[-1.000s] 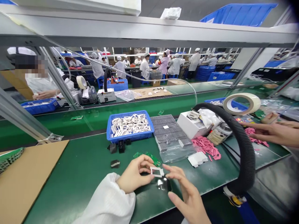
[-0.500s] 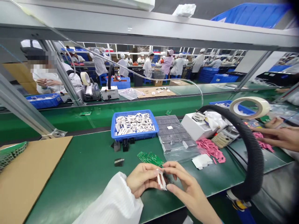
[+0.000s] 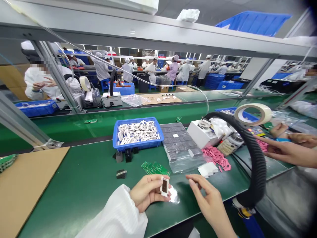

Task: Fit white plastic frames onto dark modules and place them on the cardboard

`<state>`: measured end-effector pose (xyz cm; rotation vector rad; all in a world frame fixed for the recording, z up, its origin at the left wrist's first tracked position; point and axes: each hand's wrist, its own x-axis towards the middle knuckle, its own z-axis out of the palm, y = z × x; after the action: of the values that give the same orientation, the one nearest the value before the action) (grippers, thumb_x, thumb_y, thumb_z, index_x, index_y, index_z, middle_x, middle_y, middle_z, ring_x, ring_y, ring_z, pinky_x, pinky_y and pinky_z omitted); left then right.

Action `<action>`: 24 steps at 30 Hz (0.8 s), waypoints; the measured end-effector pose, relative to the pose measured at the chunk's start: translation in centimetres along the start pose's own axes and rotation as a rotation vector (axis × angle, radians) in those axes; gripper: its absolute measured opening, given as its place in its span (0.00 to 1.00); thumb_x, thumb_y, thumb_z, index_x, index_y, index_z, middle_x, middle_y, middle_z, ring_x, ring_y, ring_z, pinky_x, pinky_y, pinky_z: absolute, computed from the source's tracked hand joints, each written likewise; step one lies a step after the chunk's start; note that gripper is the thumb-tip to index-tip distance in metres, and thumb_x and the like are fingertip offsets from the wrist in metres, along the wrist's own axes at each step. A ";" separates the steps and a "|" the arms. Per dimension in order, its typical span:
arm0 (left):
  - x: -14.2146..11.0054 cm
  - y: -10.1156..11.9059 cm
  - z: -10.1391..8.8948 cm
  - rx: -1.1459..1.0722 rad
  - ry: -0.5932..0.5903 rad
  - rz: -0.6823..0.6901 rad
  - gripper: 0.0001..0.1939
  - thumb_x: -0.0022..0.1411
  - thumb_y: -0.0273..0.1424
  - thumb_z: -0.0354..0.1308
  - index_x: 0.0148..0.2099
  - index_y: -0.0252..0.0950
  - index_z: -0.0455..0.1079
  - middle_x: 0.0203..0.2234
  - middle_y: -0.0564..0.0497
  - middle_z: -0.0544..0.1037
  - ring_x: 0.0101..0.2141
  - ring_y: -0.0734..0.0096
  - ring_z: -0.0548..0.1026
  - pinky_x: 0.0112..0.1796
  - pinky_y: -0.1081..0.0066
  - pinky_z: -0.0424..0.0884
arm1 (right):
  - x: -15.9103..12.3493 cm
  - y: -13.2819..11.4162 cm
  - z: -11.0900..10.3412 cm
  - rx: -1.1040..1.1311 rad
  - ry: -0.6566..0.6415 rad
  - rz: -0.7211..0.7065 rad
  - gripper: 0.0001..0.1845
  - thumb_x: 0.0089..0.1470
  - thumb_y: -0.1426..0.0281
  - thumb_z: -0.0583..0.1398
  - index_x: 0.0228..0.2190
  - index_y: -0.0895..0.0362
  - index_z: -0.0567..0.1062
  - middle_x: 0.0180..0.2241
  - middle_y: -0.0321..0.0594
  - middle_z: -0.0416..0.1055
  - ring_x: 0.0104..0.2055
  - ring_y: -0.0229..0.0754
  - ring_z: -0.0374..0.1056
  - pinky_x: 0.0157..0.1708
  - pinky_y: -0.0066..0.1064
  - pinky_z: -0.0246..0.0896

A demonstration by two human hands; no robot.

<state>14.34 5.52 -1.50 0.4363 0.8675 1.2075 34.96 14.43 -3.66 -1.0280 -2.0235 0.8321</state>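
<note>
My left hand (image 3: pixel 148 192) pinches a small white plastic frame (image 3: pixel 165 187) with a dark panel filling its window. My right hand (image 3: pixel 208 200) hovers to the right, away from the frame, its thumb and fingers apart and holding nothing. A shiny clear film (image 3: pixel 174 195) lies on the green tabletop just beside the frame. Behind my left hand are several green circuit boards (image 3: pixel 155 168). Black pieces (image 3: pixel 128 154) stand in front of a blue bin (image 3: pixel 138 146) of white frames, and a dark flat piece (image 3: pixel 121 174) lies nearer.
A grey segmented tray (image 3: pixel 177 140) in plastic stands right of the bin, near pink strips (image 3: pixel 218 158) and white cards (image 3: pixel 207 169). A black flexible hose (image 3: pixel 260 165) arches on the right. A co-worker's hands (image 3: pixel 289 150) are at far right; cardboard (image 3: pixel 37 185) lies left.
My right hand has let go of the frame and moved right. My left hand keeps the frame, now turned so the dark panel shows. The whole view has shifted slightly.
</note>
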 end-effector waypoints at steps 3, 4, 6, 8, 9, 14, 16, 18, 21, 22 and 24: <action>0.0 0.1 0.1 0.006 0.024 0.009 0.14 0.57 0.31 0.58 0.44 0.28 0.72 0.31 0.44 0.78 0.30 0.69 0.77 0.35 0.69 0.75 | -0.5 2.4 -0.2 -0.186 0.099 -0.022 0.14 0.59 0.63 0.53 0.36 0.55 0.76 0.39 0.45 0.74 0.42 0.49 0.69 0.43 0.40 0.64; 0.0 0.1 0.2 0.011 0.023 0.010 0.14 0.57 0.32 0.58 0.44 0.28 0.72 0.31 0.44 0.78 0.29 0.70 0.77 0.34 0.70 0.75 | -0.6 2.7 -0.2 -0.217 0.100 -0.049 0.14 0.60 0.63 0.52 0.38 0.56 0.75 0.40 0.46 0.74 0.43 0.50 0.68 0.44 0.42 0.64; -0.1 0.2 0.3 0.021 0.016 0.010 0.14 0.57 0.32 0.59 0.44 0.28 0.72 0.31 0.44 0.78 0.29 0.70 0.77 0.34 0.71 0.74 | -0.7 2.9 -0.3 -0.265 0.128 -0.097 0.15 0.60 0.66 0.51 0.42 0.55 0.74 0.43 0.46 0.73 0.46 0.50 0.66 0.46 0.44 0.63; -0.1 0.3 0.3 0.024 0.018 0.013 0.14 0.57 0.33 0.59 0.44 0.29 0.73 0.31 0.45 0.78 0.30 0.70 0.76 0.35 0.71 0.74 | -0.6 3.0 -0.6 -0.346 0.224 -0.112 0.15 0.61 0.68 0.50 0.45 0.54 0.72 0.45 0.46 0.71 0.47 0.51 0.64 0.47 0.45 0.61; -0.2 0.3 0.3 0.024 0.018 0.015 0.14 0.57 0.33 0.58 0.44 0.30 0.73 0.31 0.46 0.78 0.30 0.70 0.76 0.36 0.71 0.74 | -0.4 3.1 -0.9 -0.393 0.284 -0.110 0.15 0.60 0.68 0.50 0.46 0.54 0.72 0.45 0.47 0.70 0.47 0.52 0.63 0.48 0.46 0.60; -0.2 0.5 0.2 0.019 0.025 -0.003 0.15 0.58 0.32 0.58 0.44 0.28 0.72 0.32 0.44 0.78 0.30 0.70 0.76 0.36 0.70 0.74 | 1.4 5.3 -4.0 -0.592 0.178 -0.203 0.17 0.56 0.69 0.53 0.47 0.56 0.71 0.49 0.49 0.67 0.47 0.54 0.60 0.47 0.49 0.58; -0.2 0.5 0.3 0.016 0.014 -0.008 0.15 0.58 0.32 0.58 0.44 0.27 0.72 0.32 0.43 0.78 0.29 0.71 0.76 0.36 0.70 0.74 | 2.3 6.1 -5.2 -0.667 -0.027 -0.265 0.19 0.55 0.74 0.52 0.49 0.53 0.70 0.52 0.44 0.67 0.48 0.52 0.61 0.46 0.47 0.60; -0.2 0.6 0.4 0.013 0.003 -0.010 0.14 0.58 0.31 0.58 0.44 0.27 0.72 0.31 0.43 0.78 0.29 0.71 0.76 0.35 0.70 0.74 | 3.0 6.5 -6.0 -0.729 -0.142 -0.281 0.22 0.53 0.76 0.53 0.49 0.51 0.70 0.52 0.40 0.68 0.49 0.51 0.61 0.45 0.45 0.61; -0.3 0.6 0.5 0.014 0.002 -0.014 0.13 0.58 0.31 0.58 0.44 0.27 0.72 0.31 0.44 0.78 0.29 0.70 0.77 0.35 0.70 0.74 | 3.9 6.6 -6.2 -0.787 -0.202 -0.284 0.19 0.51 0.77 0.56 0.45 0.52 0.72 0.51 0.40 0.69 0.50 0.53 0.61 0.44 0.46 0.61; -0.4 0.6 0.5 0.016 0.001 -0.015 0.13 0.58 0.31 0.58 0.43 0.28 0.72 0.31 0.44 0.78 0.29 0.70 0.77 0.35 0.70 0.74 | 4.1 6.5 -6.2 -0.798 -0.215 -0.286 0.19 0.51 0.76 0.57 0.45 0.52 0.73 0.50 0.41 0.69 0.50 0.53 0.61 0.44 0.46 0.61; -0.3 0.5 0.4 0.022 -0.007 -0.016 0.14 0.58 0.32 0.58 0.44 0.28 0.72 0.31 0.44 0.78 0.29 0.70 0.77 0.36 0.70 0.74 | 4.6 6.5 -6.0 -0.822 -0.228 -0.291 0.19 0.51 0.76 0.58 0.46 0.53 0.72 0.50 0.43 0.69 0.50 0.54 0.61 0.45 0.46 0.61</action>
<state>14.32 5.42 -0.79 0.4508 0.8779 1.1822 40.41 22.71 -4.11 -1.0323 -2.7097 -0.0790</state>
